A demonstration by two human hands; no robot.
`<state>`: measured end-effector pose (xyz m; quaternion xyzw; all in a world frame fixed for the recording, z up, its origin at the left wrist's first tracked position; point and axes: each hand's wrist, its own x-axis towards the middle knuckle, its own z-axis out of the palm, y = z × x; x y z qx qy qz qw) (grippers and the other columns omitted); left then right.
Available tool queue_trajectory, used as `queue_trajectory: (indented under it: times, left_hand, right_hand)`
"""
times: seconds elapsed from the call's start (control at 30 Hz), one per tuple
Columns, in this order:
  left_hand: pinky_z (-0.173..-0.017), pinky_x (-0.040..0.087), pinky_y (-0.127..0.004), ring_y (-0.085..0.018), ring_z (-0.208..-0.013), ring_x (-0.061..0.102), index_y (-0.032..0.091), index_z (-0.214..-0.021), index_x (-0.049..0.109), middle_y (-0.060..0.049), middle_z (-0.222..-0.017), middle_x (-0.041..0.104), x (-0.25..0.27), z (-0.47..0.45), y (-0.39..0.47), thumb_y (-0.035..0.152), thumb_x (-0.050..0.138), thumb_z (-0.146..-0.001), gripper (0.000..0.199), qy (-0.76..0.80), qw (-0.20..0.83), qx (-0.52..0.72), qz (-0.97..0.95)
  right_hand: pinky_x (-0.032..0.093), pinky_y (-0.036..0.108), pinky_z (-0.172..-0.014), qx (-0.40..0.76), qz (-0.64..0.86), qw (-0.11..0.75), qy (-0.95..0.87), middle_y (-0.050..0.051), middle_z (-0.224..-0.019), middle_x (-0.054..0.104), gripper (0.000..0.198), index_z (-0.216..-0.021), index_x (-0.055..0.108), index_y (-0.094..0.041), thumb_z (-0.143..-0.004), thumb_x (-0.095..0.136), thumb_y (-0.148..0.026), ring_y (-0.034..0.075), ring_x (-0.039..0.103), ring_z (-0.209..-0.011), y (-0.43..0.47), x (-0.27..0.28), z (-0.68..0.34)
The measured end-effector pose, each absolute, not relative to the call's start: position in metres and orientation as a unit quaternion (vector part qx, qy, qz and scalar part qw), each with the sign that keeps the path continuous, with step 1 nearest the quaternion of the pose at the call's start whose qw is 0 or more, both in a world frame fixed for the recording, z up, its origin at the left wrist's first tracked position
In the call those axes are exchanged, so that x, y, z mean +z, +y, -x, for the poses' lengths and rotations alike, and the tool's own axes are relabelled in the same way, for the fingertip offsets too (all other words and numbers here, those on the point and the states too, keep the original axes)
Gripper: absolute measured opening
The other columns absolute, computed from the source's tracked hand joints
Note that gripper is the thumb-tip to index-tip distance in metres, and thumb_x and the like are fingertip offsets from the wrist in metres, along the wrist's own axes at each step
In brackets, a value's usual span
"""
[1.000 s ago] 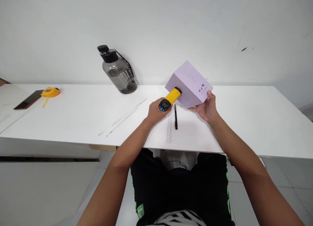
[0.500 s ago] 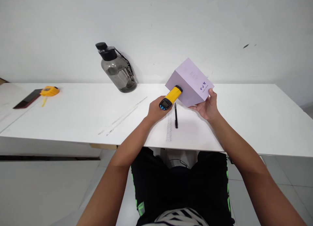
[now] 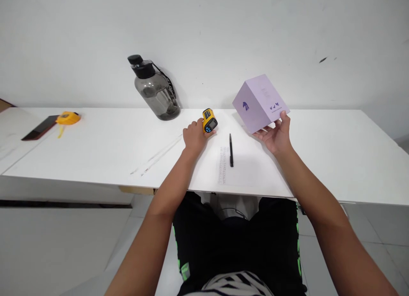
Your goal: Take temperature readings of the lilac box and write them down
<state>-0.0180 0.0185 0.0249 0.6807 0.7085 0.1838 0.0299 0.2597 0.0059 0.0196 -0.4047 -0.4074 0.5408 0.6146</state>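
My left hand (image 3: 194, 136) grips a yellow and black handheld thermometer (image 3: 209, 120), held low over the white table (image 3: 96, 146) with its screen facing me. My right hand (image 3: 276, 136) holds a lilac cardboard box (image 3: 260, 102) from below, tilted, raised above the table. A gap of open table separates the thermometer from the box. A black pen (image 3: 231, 149) lies on a sheet of paper (image 3: 236, 168) between my hands.
A dark translucent water bottle (image 3: 155, 90) stands at the back by the white wall. At the far left lie a yellow tape measure (image 3: 67, 117) and a dark phone (image 3: 40, 128). The table's front edge is just before my knees.
My left hand pulled the thermometer away from the box, leftward and down toward the table. The box moved a little right and turned, showing another face.
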Motion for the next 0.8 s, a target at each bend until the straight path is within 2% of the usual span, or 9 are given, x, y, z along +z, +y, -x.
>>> queue_trajectory:
  times: [0.1, 0.2, 0.3, 0.4, 0.5, 0.6, 0.7, 0.73, 0.8]
  left_hand:
    - [-0.094, 0.039, -0.046, -0.035, -0.115, 0.057, 0.022, -0.135, 0.048, -0.017, -0.123, 0.062, 0.025, 0.024, 0.021, 0.063, 0.062, -0.082, 0.069, 0.742, 0.017, 0.138, -0.656]
    - [-0.097, 0.038, -0.046, -0.036, -0.119, 0.054, 0.021, -0.146, 0.038, -0.019, -0.130, 0.059, 0.025, 0.025, 0.020, 0.063, 0.064, -0.080, 0.083, 0.748, 0.024, 0.118, -0.653]
    - [-0.098, 0.036, -0.047, -0.038, -0.122, 0.052, 0.021, -0.153, 0.024, -0.020, -0.133, 0.057, 0.028, 0.023, 0.019, 0.063, 0.067, -0.076, 0.098, 0.749, 0.039, 0.103, -0.654]
    - [-0.100, 0.036, -0.047, -0.039, -0.124, 0.051, 0.020, -0.157, 0.011, -0.020, -0.134, 0.056, 0.030, 0.023, 0.019, 0.066, 0.069, -0.071, 0.114, 0.748, 0.064, 0.104, -0.653]
    - [-0.100, 0.036, -0.047, -0.039, -0.124, 0.050, 0.018, -0.158, 0.005, -0.021, -0.136, 0.053, 0.028, 0.022, 0.018, 0.069, 0.069, -0.068, 0.121, 0.746, 0.068, 0.107, -0.654]
    - [-0.101, 0.035, -0.048, -0.039, -0.125, 0.049, 0.018, -0.158, 0.014, -0.021, -0.138, 0.051, 0.026, 0.021, 0.016, 0.071, 0.065, -0.070, 0.115, 0.743, 0.049, 0.111, -0.658]
    - [-0.102, 0.034, -0.050, -0.039, -0.126, 0.047, 0.021, -0.152, 0.031, -0.020, -0.139, 0.051, 0.025, 0.018, 0.013, 0.076, 0.056, -0.074, 0.098, 0.748, 0.030, 0.138, -0.649]
    - [-0.102, 0.034, -0.051, -0.039, -0.126, 0.047, 0.022, -0.149, 0.037, -0.020, -0.138, 0.052, 0.025, 0.016, 0.011, 0.076, 0.054, -0.076, 0.092, 0.747, 0.019, 0.150, -0.648]
    - [-0.103, 0.032, -0.054, -0.039, -0.125, 0.046, 0.023, -0.141, 0.047, -0.019, -0.137, 0.053, 0.025, 0.011, 0.008, 0.072, 0.051, -0.082, 0.077, 0.730, -0.010, 0.184, -0.658]
  right_hand:
    - [0.060, 0.046, -0.074, 0.428, 0.485, 0.633, -0.425, 0.010, -0.119, 0.055, 0.067, -0.126, 0.043, -0.032, -0.079, 0.044, -0.079, 0.027, 0.064, -0.103, 0.016, 0.009, -0.269]
    - [0.055, 0.049, -0.089, 0.260, 0.574, 0.624, -0.462, 0.012, -0.133, 0.046, 0.071, -0.131, 0.040, -0.030, -0.074, 0.062, -0.068, 0.028, 0.056, -0.118, 0.019, 0.004, -0.276]
    - [0.046, 0.052, -0.103, 0.112, 0.629, 0.558, -0.530, 0.015, -0.142, 0.034, 0.081, -0.133, 0.041, -0.027, -0.066, 0.075, -0.058, 0.031, 0.045, -0.130, 0.016, 0.001, -0.282]
    - [0.043, 0.052, -0.107, 0.057, 0.650, 0.493, -0.576, 0.016, -0.148, 0.021, 0.083, -0.134, 0.041, -0.026, -0.066, 0.077, -0.055, 0.032, 0.042, -0.133, 0.016, -0.004, -0.288]
    - [0.043, 0.051, -0.106, 0.062, 0.661, 0.464, -0.586, 0.017, -0.149, 0.016, 0.084, -0.136, 0.037, -0.026, -0.066, 0.076, -0.054, 0.033, 0.040, -0.134, 0.021, -0.012, -0.292]
    - [0.040, 0.054, -0.108, 0.062, 0.676, 0.447, -0.583, 0.019, -0.153, 0.011, 0.085, -0.137, 0.033, -0.024, -0.068, 0.075, -0.052, 0.035, 0.037, -0.137, 0.026, -0.016, -0.291]
    - [0.027, 0.067, -0.111, -0.017, 0.694, 0.413, -0.589, 0.022, -0.159, 0.003, 0.085, -0.144, 0.028, -0.022, -0.074, 0.071, -0.044, 0.041, 0.018, -0.147, 0.020, -0.011, -0.279]
    - [0.023, 0.071, -0.110, -0.050, 0.692, 0.394, -0.603, 0.022, -0.161, 0.002, 0.081, -0.146, 0.027, -0.021, -0.078, 0.067, -0.039, 0.043, 0.010, -0.149, 0.016, -0.008, -0.271]
    - [0.019, 0.071, -0.112, -0.081, 0.641, 0.341, -0.683, 0.021, -0.163, 0.009, 0.065, -0.147, 0.035, -0.020, -0.087, 0.057, -0.034, 0.042, 0.005, -0.151, 0.005, 0.000, -0.252]
